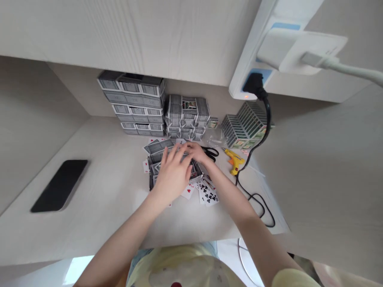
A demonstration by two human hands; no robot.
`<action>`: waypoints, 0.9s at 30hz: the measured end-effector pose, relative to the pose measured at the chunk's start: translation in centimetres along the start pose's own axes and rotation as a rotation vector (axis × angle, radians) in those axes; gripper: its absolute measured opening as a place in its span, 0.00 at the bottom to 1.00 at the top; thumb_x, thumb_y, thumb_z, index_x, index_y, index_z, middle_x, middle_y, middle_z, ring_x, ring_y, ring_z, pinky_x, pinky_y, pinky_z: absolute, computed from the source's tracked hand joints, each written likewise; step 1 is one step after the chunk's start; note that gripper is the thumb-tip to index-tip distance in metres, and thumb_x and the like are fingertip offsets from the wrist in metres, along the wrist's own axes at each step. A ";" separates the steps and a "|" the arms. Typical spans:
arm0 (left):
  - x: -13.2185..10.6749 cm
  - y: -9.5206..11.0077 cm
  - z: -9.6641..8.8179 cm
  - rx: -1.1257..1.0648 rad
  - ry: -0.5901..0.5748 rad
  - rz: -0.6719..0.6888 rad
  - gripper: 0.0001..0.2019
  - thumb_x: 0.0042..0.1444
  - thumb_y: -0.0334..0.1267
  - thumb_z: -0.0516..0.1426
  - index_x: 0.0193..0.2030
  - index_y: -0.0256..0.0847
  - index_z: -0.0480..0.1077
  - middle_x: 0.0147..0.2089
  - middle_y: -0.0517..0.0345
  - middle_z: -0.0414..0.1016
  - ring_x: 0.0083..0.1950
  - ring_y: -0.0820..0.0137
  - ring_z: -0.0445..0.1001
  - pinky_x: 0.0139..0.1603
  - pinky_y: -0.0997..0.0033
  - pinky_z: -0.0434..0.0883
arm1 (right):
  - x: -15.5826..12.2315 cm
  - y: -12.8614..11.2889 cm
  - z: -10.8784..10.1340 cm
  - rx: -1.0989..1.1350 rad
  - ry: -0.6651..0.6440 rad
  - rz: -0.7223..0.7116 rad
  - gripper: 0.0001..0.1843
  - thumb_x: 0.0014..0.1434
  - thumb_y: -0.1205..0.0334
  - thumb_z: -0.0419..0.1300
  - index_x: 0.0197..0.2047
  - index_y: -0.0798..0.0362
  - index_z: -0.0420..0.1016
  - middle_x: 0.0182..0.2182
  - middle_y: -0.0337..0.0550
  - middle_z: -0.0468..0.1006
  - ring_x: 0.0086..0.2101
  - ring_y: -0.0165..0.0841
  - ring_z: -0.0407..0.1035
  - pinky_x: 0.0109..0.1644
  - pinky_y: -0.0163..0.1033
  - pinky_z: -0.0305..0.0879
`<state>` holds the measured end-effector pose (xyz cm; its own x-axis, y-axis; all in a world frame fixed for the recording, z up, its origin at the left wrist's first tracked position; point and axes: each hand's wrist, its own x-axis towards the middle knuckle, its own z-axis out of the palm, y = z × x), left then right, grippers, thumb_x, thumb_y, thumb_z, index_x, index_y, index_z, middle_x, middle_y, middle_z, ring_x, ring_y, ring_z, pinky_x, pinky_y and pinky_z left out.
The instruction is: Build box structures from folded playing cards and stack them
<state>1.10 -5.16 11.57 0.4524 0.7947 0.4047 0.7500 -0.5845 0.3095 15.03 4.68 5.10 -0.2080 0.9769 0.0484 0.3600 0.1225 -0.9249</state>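
Nearest of all, a pale yellow shirt [185, 269] at the bottom edge, and two bare arms reaching out over a white worktop [89, 215]. Then the left hand [172, 174], low on a messy pile of grey-backed playing cards [154, 169] near the middle of the worktop. Left fingers [167, 157] spread wide, tips down on the pile. Right beside it, the right hand [194, 153], also on the pile, with right fingers [182, 148] closer together and lying across the cards. Holding or only touching? No way to tell from this view.

Just below the pile, loose cards: one with red hearts [188, 191] and one with black clubs [208, 196]. Just past the right hand, black scissors [210, 153], then a yellow glue gun [235, 160] with a black cord [263, 199] curling away from it. Well off to the left, a black phone [59, 185], lying flat.

Farther back, tall stacks of grey card boxes [131, 103] against the wall, more boxes [187, 115] beside them, and a leaning row of green boxes [243, 125]. Up high, a white power strip [248, 67] with a black plug [254, 83] in it.
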 end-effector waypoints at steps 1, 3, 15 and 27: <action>-0.1 -1.2 -0.3 -0.016 0.007 -0.038 0.17 0.56 0.32 0.48 0.53 0.41 0.66 0.61 0.49 0.61 0.64 0.55 0.53 0.63 0.44 0.50 | -0.1 0.1 0.0 0.030 0.009 -0.008 0.22 0.53 0.44 0.52 0.28 0.56 0.74 0.29 0.44 0.76 0.35 0.36 0.69 0.42 0.41 0.61; -0.5 -3.4 -0.4 -0.017 0.024 -0.127 0.16 0.56 0.32 0.49 0.50 0.41 0.69 0.57 0.48 0.65 0.61 0.55 0.58 0.61 0.47 0.55 | -0.3 0.4 0.1 0.120 0.068 -0.007 0.24 0.54 0.43 0.50 0.30 0.55 0.75 0.31 0.45 0.77 0.37 0.36 0.70 0.46 0.40 0.61; -1.4 -7.1 -0.3 -0.125 0.023 -0.181 0.14 0.56 0.34 0.48 0.46 0.44 0.71 0.47 0.53 0.72 0.51 0.62 0.68 0.52 0.61 0.64 | -5.0 2.3 0.5 0.435 0.273 -0.012 0.19 0.50 0.49 0.60 0.42 0.50 0.73 0.40 0.42 0.77 0.43 0.37 0.69 0.48 0.41 0.62; -1.3 -5.3 1.5 -0.033 -0.561 -0.273 0.41 0.31 0.42 0.66 0.56 0.42 0.58 0.52 0.42 0.67 0.53 0.51 0.65 0.48 0.58 0.64 | -5.4 2.6 0.5 0.669 0.151 0.123 0.14 0.49 0.52 0.61 0.37 0.51 0.76 0.31 0.41 0.77 0.31 0.36 0.70 0.36 0.39 0.63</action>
<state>-2.68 -2.84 8.11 0.4379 0.8756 -0.2038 0.8631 -0.3461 0.3678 16.61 -0.36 2.20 -0.0553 0.9964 -0.0647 -0.2754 -0.0775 -0.9582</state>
